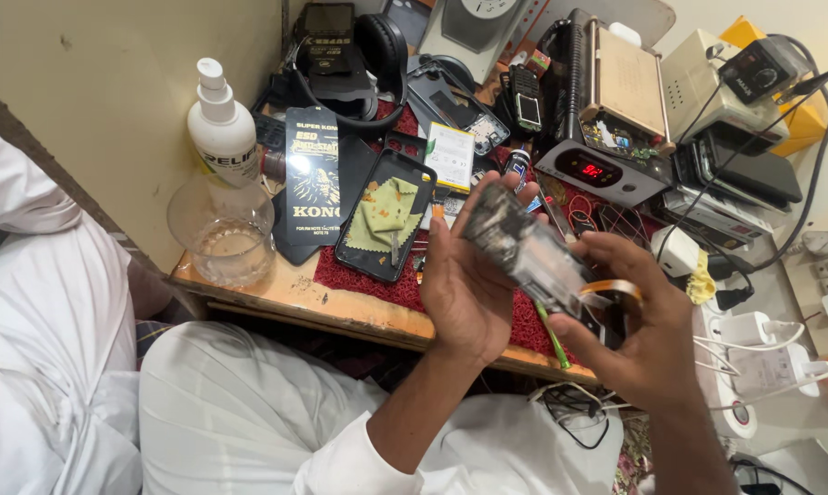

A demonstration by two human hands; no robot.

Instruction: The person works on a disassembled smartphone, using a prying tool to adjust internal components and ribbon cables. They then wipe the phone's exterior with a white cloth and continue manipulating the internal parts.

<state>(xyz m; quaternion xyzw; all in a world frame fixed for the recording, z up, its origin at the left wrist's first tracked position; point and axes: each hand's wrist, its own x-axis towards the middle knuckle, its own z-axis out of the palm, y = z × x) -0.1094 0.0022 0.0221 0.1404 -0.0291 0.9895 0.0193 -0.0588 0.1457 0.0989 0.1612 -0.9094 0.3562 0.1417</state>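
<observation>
A person's 2 hands hold an opened phone (pixel 524 249) above the front edge of a cluttered wooden workbench (pixel 340 312). The left hand (pixel 466 284) cradles and grips the device from beneath, fingers curled around its upper end. The right hand (pixel 647 321) pinches its lower end, where what may be an orange flex ribbon (pixel 613 290) curls out. A black phone case (pixel 384 215) holding a green cloth (pixel 383 213) lies just beside, near a glass (pixel 221 234) and a white spray bottle (pixel 221 124).

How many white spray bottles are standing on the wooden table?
1. The white spray bottle stands at the table's left edge by the wall, behind the clear glass bowl. Clutter may hide others.
</observation>
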